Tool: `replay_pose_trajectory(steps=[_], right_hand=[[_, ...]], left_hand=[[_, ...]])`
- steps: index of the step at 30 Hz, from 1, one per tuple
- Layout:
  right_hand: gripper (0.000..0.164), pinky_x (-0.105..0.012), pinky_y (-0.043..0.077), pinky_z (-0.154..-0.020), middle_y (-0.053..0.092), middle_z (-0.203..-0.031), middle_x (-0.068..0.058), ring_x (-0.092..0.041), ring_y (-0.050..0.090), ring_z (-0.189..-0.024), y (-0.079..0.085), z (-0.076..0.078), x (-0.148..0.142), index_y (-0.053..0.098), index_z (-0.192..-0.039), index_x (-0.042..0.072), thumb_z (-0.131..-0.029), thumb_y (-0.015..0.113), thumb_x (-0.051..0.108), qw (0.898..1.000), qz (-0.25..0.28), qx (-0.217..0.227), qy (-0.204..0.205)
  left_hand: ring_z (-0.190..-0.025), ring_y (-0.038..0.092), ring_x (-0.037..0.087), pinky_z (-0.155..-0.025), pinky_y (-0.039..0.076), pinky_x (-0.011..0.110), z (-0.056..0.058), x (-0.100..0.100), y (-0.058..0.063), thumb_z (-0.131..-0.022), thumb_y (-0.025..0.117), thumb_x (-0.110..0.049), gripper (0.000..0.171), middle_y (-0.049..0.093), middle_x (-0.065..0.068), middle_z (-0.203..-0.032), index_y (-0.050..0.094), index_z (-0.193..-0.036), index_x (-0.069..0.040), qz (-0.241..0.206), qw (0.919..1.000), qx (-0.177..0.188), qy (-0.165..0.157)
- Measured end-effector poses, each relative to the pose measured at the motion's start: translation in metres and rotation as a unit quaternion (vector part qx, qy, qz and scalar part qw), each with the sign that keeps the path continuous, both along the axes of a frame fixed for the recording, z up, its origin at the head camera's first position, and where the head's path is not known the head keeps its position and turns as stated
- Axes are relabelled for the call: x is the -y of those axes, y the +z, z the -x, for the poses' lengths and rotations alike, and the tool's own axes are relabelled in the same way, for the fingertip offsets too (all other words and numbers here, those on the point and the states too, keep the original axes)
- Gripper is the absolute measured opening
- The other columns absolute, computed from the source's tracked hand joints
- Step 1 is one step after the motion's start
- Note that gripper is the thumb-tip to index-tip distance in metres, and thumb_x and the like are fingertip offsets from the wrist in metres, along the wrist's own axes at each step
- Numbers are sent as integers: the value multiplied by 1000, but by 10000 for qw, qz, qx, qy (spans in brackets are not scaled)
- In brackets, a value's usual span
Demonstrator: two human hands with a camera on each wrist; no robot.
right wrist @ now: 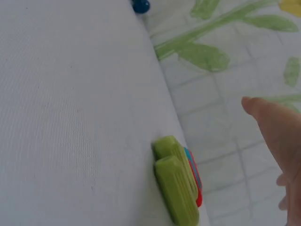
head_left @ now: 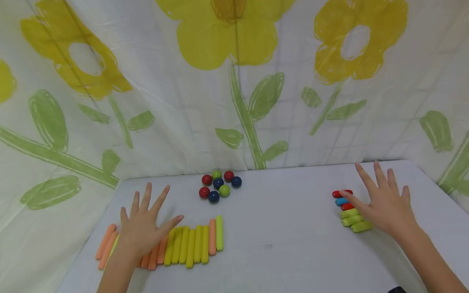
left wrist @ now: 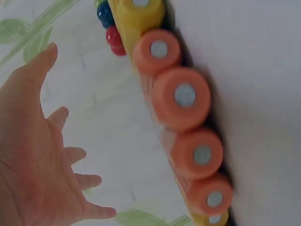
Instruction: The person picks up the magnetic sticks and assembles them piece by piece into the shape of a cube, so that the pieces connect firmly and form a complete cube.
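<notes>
My left hand (head_left: 141,230) is spread wide over a row of straight rods, holding nothing. Yellow rods (head_left: 190,248) fill the middle of that row, with a lime green rod (head_left: 219,233) at its right end. Orange rods (left wrist: 181,113) show grey round tips in the left wrist view; my palm hides part of the row from the head. On the right side, my right hand (head_left: 390,205) also has its fingers spread and nothing in them. Short green pieces (head_left: 352,220) lie beside it, along with red pieces (head_left: 342,193) and a blue piece (head_left: 341,201), partly covered by the thumb.
Several glossy balls (head_left: 218,184) in red, green and dark blue sit together near the table's back edge. The white table (head_left: 278,219) meets a hanging cloth (head_left: 176,134) painted with yellow flowers. A small black object (head_left: 397,289) pokes in at the bottom right.
</notes>
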State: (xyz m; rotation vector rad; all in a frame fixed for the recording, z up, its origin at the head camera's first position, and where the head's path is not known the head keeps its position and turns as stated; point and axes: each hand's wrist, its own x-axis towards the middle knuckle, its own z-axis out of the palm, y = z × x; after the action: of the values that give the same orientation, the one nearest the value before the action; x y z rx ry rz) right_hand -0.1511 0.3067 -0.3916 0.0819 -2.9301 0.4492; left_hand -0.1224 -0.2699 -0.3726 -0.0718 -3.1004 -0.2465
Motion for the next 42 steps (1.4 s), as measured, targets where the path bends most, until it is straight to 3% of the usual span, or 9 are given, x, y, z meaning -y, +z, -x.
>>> replay_pose_trajectory(steps=[6, 13, 17, 20, 26, 29, 32, 37, 42], right_hand=[[96, -91, 13, -105, 10, -171, -32, -63, 8, -153, 4, 13, 31, 13, -171, 20, -100, 54, 69, 9993, -24, 221, 305], [89, -86, 24, -107, 28, -168, -31, -61, 24, -151, 7, 30, 75, 26, -169, 16, -102, 57, 65, 9964, 134, 118, 833], [83, -78, 39, -106, 39, -163, -30, -56, 36, -148, 7, 39, 98, 33, -166, 12, -103, 60, 57, 9920, 297, 29, 1224], [79, -73, 43, -108, 43, -161, -28, -51, 41, -148, 5, 48, 113, 35, -165, 10, -103, 63, 51, 9867, 549, 109, 1523], [74, -63, 39, -118, 47, -161, -22, -44, 44, -148, -6, 70, 143, 42, -161, 5, -102, 69, 41, 9670, 1216, 289, 2218], [67, -60, 41, -117, 52, -158, -19, -42, 48, -146, -11, 79, 157, 48, -156, 3, -102, 71, 36, 9547, 1560, 383, 2505], [59, -58, 47, -113, 58, -152, -19, -42, 56, -138, -16, 88, 169, 55, -151, 2, -102, 72, 29, 9409, 1940, 486, 2734], [48, -55, 56, -101, 69, -136, -22, -42, 68, -120, -29, 102, 189, 61, -144, -1, -101, 73, 19, 9199, 2499, 466, 2987], [44, -45, 60, -92, 74, -122, -22, -37, 73, -105, -40, 111, 208, 64, -139, -2, -99, 74, 13, 9075, 2984, 399, 2931]], left_hand=[[-153, 14, 63, -109, 12, 90, -1, -22, -5, -95, 51, -80, 96, 9, 24, -175, 21, -170, -29, -98, 9994, 29, -339], [-150, 31, 59, -108, 26, 87, -4, -48, -10, -94, 55, -79, 95, 25, 23, -172, 33, -167, -24, -270, 9968, 18, -758], [-149, 34, 54, -109, 29, 84, -3, -60, -11, -91, 58, -80, 100, 30, 21, -171, 34, -167, -19, -501, 9942, 323, -896], [-148, 37, 51, -109, 32, 81, -1, -67, -11, -87, 62, -82, 105, 33, 19, -169, 34, -166, -17, -666, 9912, 570, -991], [-140, 47, 42, -107, 41, 74, 2, -74, -14, -79, 74, -79, 108, 46, 13, -159, 44, -161, -14, -1020, 9838, 850, -1208], [-137, 48, 38, -107, 44, 71, 4, -75, -16, -78, 83, -68, 105, 48, 12, -155, 46, -159, -13, -1609, 9714, 1070, -1378], [-137, 49, 37, -108, 45, 70, 6, -73, -19, -77, 89, -57, 103, 48, 11, -154, 46, -158, -11, -2211, 9541, 1298, -1550], [-125, 53, 30, -104, 51, 59, 11, -71, -24, -79, 92, -45, 98, 51, 11, -146, 47, -156, -7, -2680, 9360, 1420, -1787], [-117, 52, 25, -97, 51, 50, 15, -73, -26, -77, 94, -44, 97, 53, 8, -138, 49, -155, -8, -2572, 9383, 1536, -1726]])
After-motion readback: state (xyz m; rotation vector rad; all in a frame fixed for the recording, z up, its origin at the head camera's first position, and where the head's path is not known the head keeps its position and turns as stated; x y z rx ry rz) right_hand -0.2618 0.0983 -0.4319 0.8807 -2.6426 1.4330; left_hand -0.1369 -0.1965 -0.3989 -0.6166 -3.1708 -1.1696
